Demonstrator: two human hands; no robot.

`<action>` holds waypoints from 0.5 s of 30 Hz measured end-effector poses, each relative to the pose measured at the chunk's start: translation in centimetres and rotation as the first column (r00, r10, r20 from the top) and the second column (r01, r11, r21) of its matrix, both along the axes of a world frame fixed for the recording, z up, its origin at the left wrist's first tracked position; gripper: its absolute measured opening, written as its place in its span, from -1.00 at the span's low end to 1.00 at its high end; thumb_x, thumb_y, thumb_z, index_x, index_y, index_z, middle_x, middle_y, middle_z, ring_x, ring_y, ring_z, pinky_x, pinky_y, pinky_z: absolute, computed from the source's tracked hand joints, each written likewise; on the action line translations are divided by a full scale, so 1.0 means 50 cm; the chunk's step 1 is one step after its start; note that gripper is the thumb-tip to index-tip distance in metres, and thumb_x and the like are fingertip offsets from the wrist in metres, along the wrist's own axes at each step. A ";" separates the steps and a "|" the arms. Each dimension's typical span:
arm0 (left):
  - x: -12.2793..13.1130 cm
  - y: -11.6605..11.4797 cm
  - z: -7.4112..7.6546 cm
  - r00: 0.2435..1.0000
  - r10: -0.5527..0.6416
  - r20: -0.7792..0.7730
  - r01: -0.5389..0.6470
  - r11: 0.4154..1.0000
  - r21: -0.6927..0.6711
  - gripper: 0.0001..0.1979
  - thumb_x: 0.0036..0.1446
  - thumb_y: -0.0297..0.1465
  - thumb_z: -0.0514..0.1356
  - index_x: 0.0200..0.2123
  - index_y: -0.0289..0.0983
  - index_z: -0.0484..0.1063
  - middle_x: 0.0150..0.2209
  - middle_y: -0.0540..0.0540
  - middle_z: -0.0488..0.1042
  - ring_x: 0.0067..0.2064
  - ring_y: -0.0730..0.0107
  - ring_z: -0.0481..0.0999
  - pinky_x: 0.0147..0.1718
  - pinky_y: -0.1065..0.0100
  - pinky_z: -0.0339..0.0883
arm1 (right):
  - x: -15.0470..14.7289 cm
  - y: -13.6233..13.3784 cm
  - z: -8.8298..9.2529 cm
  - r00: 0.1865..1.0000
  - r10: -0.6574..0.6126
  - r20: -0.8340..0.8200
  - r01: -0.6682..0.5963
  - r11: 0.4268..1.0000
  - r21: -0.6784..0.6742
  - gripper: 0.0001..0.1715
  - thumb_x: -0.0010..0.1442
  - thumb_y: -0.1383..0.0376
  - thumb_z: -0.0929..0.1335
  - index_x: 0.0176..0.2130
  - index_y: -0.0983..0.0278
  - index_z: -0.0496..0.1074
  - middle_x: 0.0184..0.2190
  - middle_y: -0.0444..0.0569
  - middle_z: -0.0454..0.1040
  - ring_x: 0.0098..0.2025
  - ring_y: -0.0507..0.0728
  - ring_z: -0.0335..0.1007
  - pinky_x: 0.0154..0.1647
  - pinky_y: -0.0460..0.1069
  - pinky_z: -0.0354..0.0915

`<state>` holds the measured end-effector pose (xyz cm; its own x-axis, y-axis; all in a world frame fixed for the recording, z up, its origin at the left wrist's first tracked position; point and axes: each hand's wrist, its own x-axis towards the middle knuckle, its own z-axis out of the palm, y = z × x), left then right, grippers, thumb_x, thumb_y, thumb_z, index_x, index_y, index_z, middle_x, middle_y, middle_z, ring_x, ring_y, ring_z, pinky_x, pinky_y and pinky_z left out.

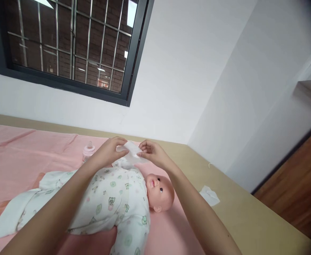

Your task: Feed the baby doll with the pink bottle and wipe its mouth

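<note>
A thin white tissue (131,151) is stretched between my two hands, above the far side of a baby doll (113,198). My left hand (113,148) pinches its left edge between thumb and fingers. On the other side, my right hand (152,152) grips the right edge with curled fingers. The doll lies on its back in white printed clothes, its head (160,193) toward the right. My forearms cross in front of parts of its body.
A pink cloth (9,148) covers much of the tan surface (240,216). Beyond my left wrist stands a baby bottle (88,150), partly hidden. A crumpled white tissue (210,196) lies to the right. White walls and a barred window (73,42) rise behind.
</note>
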<state>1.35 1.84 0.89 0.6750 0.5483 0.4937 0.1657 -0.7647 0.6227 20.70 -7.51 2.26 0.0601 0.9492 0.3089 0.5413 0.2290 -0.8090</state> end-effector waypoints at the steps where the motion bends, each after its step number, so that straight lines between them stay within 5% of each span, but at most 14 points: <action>1: -0.006 0.011 0.000 0.999 0.035 -0.002 -0.035 0.999 0.006 -0.65 0.06 -0.24 0.13 -0.13 -0.22 0.55 0.02 -0.12 0.48 0.09 0.13 0.40 0.10 0.20 0.23 | 0.008 0.012 0.000 0.999 -0.028 0.023 0.028 1.000 -0.001 -0.68 -0.06 0.20 0.45 -0.38 0.27 0.28 -0.48 -0.17 0.33 -0.45 -0.02 0.25 -0.44 -0.12 0.18; 5: -0.062 0.061 0.009 0.972 0.234 0.000 -0.234 0.972 -0.016 -0.58 0.04 -0.20 0.15 -0.03 -0.16 0.49 0.08 -0.09 0.44 0.11 0.10 0.38 0.09 0.20 0.24 | 0.061 0.051 0.001 0.955 -0.145 0.259 0.166 0.984 -0.061 -0.67 -0.05 0.32 0.37 -0.54 0.25 0.07 -0.58 -0.24 0.14 -0.53 -0.07 0.04 -0.52 -0.15 -0.01; 8: -0.121 0.111 0.011 0.930 0.364 -0.046 -0.367 0.920 -0.137 -0.54 0.02 -0.16 0.16 -0.01 -0.16 0.47 0.05 -0.10 0.46 0.04 0.09 0.44 -0.05 0.23 0.33 | 0.106 0.069 -0.003 0.894 -0.175 0.413 0.268 0.947 -0.178 -0.77 -0.06 0.43 0.33 -0.55 0.27 0.14 -0.55 -0.20 0.23 -0.48 -0.06 0.14 -0.50 -0.16 0.04; 15: -0.192 0.220 -0.054 0.835 0.428 -0.345 -0.518 0.823 -0.232 -0.30 -0.05 -0.13 0.18 0.16 -0.30 0.29 0.07 -0.26 0.43 0.04 0.05 0.47 0.05 0.19 0.26 | 0.175 0.097 -0.039 0.806 -0.239 0.541 0.463 0.825 -0.325 -0.75 -0.23 0.62 0.33 -0.54 0.30 0.39 -0.58 -0.13 0.38 -0.55 -0.02 0.21 -0.53 -0.13 0.09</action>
